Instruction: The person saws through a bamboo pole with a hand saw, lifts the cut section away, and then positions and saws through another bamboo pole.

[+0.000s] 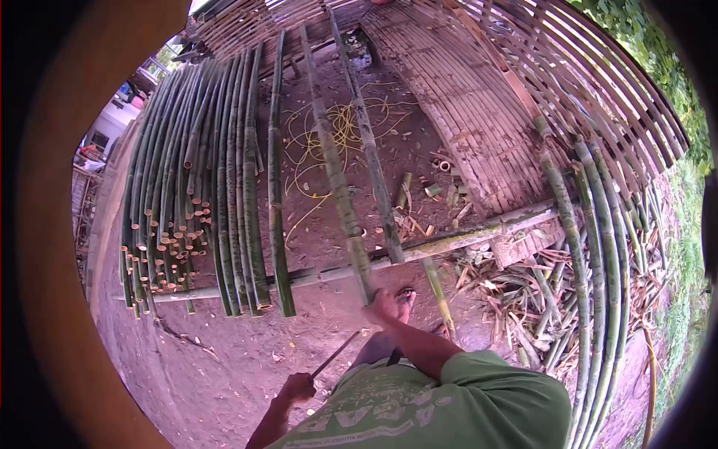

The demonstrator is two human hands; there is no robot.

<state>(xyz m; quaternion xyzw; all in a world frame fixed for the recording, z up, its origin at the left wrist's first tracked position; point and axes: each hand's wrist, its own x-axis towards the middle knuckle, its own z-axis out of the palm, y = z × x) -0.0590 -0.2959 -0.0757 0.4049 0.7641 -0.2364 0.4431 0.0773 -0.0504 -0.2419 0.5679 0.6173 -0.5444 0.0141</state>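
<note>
My right hand [383,307] is closed around the near end of a long green bamboo pole [340,194], which slants away across a horizontal support pole [479,236]. Low in the view, my left hand [298,388] grips the handle of a dark, narrow blade [334,355] that points up and right, apart from the bamboo. One bamboo pole [277,187] lies to the left of the held one, and another [370,150] lies to its right.
Many bamboo poles [232,179] rest in a bundle at the left. A slatted bamboo platform [479,112] stands at the upper right. Yellow hose [340,127] lies coiled on the ground. Bamboo scraps [535,299] and upright-looking poles [598,224] are at the right. My foot [404,296] is near my right hand.
</note>
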